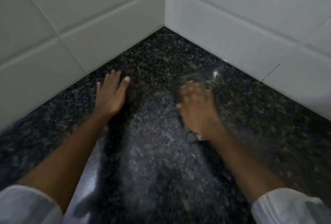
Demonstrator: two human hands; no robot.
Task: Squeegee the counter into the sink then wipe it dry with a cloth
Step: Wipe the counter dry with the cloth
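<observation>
The dark speckled granite counter (pixel 161 152) fills the view and runs into a corner of white tiled walls. My left hand (pixel 112 94) lies flat on it with fingers spread, holding nothing, left of centre near the left wall. My right hand (pixel 196 109) is motion-blurred, fingers curled down over a greyish thing that looks like a cloth (pixel 193 79). The cloth smears out past the fingertips, and a bit of it shows under the wrist. A paler, duller streak runs down the counter between my arms. No squeegee and no sink are in view.
The left tiled wall (pixel 53 35) and the right tiled wall (pixel 250 26) meet at the corner behind my hands. A shiny reflection (pixel 87 173) lies on the counter beside my left forearm. My light sleeves show at the bottom corners.
</observation>
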